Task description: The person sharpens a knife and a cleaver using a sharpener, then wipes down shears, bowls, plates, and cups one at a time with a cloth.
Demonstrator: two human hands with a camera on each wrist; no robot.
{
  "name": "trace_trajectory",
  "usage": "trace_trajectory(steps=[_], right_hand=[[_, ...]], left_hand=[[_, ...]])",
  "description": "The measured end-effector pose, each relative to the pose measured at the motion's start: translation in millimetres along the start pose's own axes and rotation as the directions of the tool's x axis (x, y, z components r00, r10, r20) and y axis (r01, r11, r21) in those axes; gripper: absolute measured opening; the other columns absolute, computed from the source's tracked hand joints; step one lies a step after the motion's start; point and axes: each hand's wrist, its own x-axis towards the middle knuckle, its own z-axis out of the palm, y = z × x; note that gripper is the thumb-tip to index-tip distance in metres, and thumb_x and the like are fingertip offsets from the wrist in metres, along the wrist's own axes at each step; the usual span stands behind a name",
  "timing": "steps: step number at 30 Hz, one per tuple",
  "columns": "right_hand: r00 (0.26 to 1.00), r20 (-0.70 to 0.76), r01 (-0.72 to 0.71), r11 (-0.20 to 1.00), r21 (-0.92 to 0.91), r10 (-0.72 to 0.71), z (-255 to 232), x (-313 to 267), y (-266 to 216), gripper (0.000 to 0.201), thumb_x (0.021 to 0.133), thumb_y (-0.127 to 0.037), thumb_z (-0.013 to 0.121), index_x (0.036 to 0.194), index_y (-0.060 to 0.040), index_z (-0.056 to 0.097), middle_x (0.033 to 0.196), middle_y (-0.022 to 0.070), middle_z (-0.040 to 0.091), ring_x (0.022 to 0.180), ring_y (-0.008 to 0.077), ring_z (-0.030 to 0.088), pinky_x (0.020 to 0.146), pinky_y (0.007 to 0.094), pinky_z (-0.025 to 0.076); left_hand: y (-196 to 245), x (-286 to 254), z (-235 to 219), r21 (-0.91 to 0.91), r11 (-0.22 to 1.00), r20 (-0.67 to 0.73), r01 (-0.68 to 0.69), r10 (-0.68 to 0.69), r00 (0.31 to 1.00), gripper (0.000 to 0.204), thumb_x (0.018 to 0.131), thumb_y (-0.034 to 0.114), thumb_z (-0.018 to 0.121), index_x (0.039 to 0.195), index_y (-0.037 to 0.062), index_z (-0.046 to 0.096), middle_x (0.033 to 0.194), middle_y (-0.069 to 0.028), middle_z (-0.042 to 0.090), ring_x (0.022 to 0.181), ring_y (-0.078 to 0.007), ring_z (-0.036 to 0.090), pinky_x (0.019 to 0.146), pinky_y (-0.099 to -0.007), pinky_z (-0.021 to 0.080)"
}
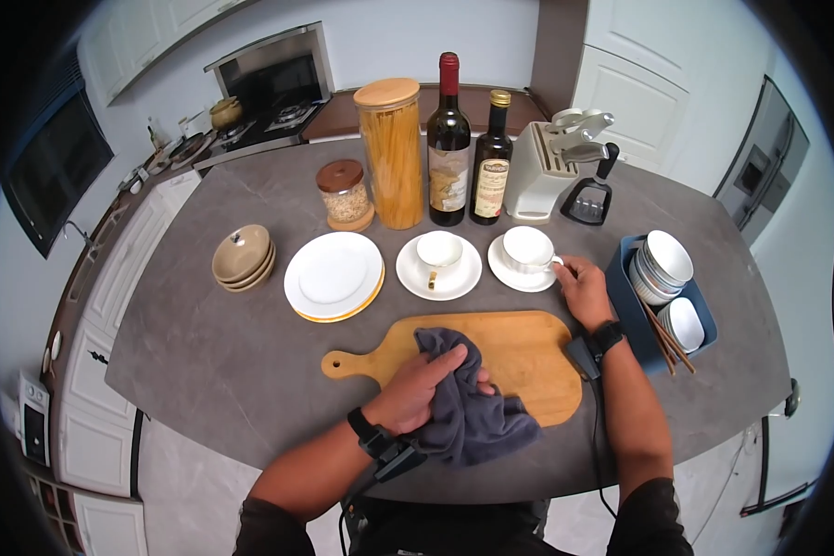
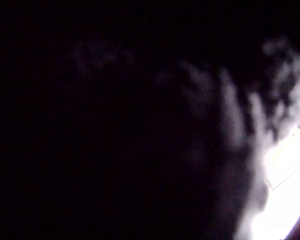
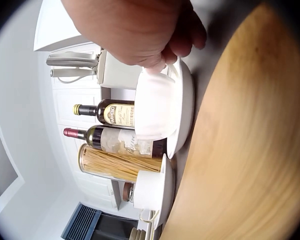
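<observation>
My left hand (image 1: 413, 393) grips a dark grey cloth (image 1: 477, 422), thumb on top, over the left and front part of a wooden cutting board (image 1: 528, 347). The cloth's folds fill the left wrist view, which is nearly black. With thumb and fingers my right hand (image 1: 584, 287) pinches the handle of a white teacup (image 1: 528, 248). That cup sits upright on its saucer (image 1: 521, 280); in the right wrist view the fingertips meet the cup (image 3: 157, 105) at its handle side. To its left another white cup (image 1: 438, 248) stands on a saucer (image 1: 454, 285), its gold-marked handle facing me.
Stacked white plates (image 1: 334, 273) and beige bowls (image 1: 244, 257) lie left. Behind stand an oat jar (image 1: 346, 196), a pasta jar (image 1: 391, 157), a wine bottle (image 1: 448, 139), a smaller dark bottle (image 1: 493, 157) and a knife block (image 1: 537, 171). A blue bin (image 1: 625, 306) holds bowls and chopsticks (image 1: 669, 341).
</observation>
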Motion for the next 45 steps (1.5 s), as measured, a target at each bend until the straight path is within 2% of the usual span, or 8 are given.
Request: trace_trajectory(steps=[5,19,30,36,38,40,42,45], right_hand=[[0.999,-0.002,-0.032,0.999,0.007,0.032,-1,-3,2,0.021,0.098,-0.013,0.071,0.108,0.004,0.075,0.092,0.0225,0.073,0.079,0.0315,0.071,0.074,0.0386,0.054],[0.975,-0.064,-0.193,0.949,0.25,0.215,-20,-20,-3,0.024,0.099,-0.019,0.072,0.104,0.0043,0.073,0.076,0.0042,0.069,0.06,0.0089,0.059,0.056,0.0278,0.049],[0.973,-0.051,-0.21,0.954,0.212,0.225,-165,-36,-132,0.028,0.102,-0.026,0.071,0.091,-0.0004,0.071,0.071,0.0,0.063,0.058,0.0067,0.056,0.053,0.0245,0.045],[0.976,-0.165,-0.164,0.977,-0.133,0.142,-237,-39,-150,0.028,0.103,-0.027,0.071,0.095,0.0004,0.071,0.071,0.0012,0.063,0.057,0.0069,0.055,0.051,0.024,0.045],[0.972,-0.185,-0.198,0.931,-0.305,0.146,-264,-30,-129,0.033,0.101,-0.03,0.072,0.093,0.002,0.073,0.071,0.0054,0.067,0.06,0.0108,0.061,0.055,0.0269,0.048],[0.967,-0.208,-0.232,0.855,-0.465,0.149,-291,-20,-95,0.038,0.099,-0.033,0.072,0.092,0.0037,0.074,0.072,0.0096,0.071,0.063,0.0147,0.067,0.059,0.0298,0.051],[0.94,-0.136,-0.31,0.613,-0.727,0.314,-311,-10,-59,0.047,0.095,-0.043,0.075,0.09,0.0034,0.075,0.072,0.0125,0.072,0.064,0.019,0.07,0.058,0.0315,0.053],[0.821,-0.098,-0.451,0.533,-0.715,0.562,-318,-6,-49,0.054,0.091,-0.05,0.077,0.088,0.0042,0.075,0.075,0.0125,0.073,0.063,0.0213,0.07,0.052,0.0339,0.052]], left_hand=[[1,-2,5,-0.022,1.0,-0.017,0.01,-0.01,1.0,0.034,0.107,0.033,0.063,0.12,0.0019,0.061,0.112,-0.0141,0.071,0.107,-0.0292,0.072,0.099,-0.0467,0.06],[-1,-4,6,0.04,0.998,0.012,-0.043,0.042,0.999,0.031,0.107,0.029,0.064,0.121,0.0018,0.062,0.114,-0.016,0.072,0.11,-0.0323,0.072,0.1,-0.0511,0.059],[-13,-3,0,0.213,0.953,0.055,-0.213,0.206,0.977,0.019,0.099,0.001,0.065,0.117,-0.0001,0.062,0.112,-0.0121,0.071,0.107,-0.0274,0.072,0.099,-0.0437,0.058],[-17,-4,-2,0.532,0.794,-0.045,-0.293,0.372,0.927,0.02,0.098,0.007,0.07,0.116,-0.001,0.068,0.109,-0.007,0.073,0.1,-0.0161,0.07,0.092,-0.0333,0.057],[-18,-5,-2,0.688,0.63,0.01,-0.359,0.486,0.874,0.017,0.096,0.011,0.074,0.109,0.0001,0.072,0.103,-0.0035,0.074,0.095,-0.0108,0.068,0.087,-0.0282,0.055],[-18,-6,-2,0.675,0.652,0.004,-0.345,0.464,0.886,0.016,0.096,0.011,0.074,0.108,-0.0002,0.073,0.103,-0.0033,0.074,0.094,-0.0107,0.068,0.086,-0.0284,0.055],[-17,-4,0,0.662,0.665,0.006,-0.344,0.455,0.891,0.016,0.097,0.011,0.074,0.108,-0.0005,0.073,0.103,-0.003,0.074,0.093,-0.0107,0.068,0.086,-0.0285,0.055],[-18,-3,-2,0.613,0.712,-0.017,-0.344,0.447,0.894,0.017,0.096,0.011,0.075,0.108,-0.0007,0.073,0.104,-0.0032,0.074,0.094,-0.0109,0.068,0.086,-0.0284,0.055]])
